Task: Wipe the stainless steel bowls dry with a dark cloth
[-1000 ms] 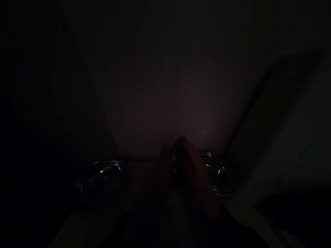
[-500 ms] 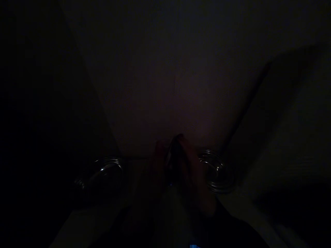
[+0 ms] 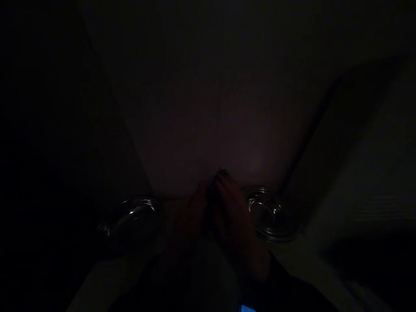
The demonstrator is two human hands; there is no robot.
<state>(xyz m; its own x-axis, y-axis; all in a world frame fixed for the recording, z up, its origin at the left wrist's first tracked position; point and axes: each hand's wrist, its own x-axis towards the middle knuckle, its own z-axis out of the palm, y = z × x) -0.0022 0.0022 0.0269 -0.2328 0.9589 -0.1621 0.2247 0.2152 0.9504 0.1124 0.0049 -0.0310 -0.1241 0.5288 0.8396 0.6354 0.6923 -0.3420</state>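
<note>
The view is very dark. My right hand (image 3: 236,212) is closed round a small dark object (image 3: 212,190) whose kind I cannot make out. From the other side my left hand (image 3: 192,210) comes up close against it, its fingers curled and mostly lost in shadow. To the left lies a shiny metal bowl (image 3: 139,201). On the right, beside my right hand, are shiny round metal dishes (image 3: 276,236) that look stacked.
A pale flat panel (image 3: 217,121) rises behind my hands, with dark side edges. At the bottom a small blue glow (image 3: 247,308) shows. A pale surface (image 3: 295,260) lies at the lower right, with a dark shape (image 3: 373,251) beyond it.
My right hand has shifted slightly left and covers more of the dark object. My left hand stays close to it. The bowl and dishes appear a little further right in view.
</note>
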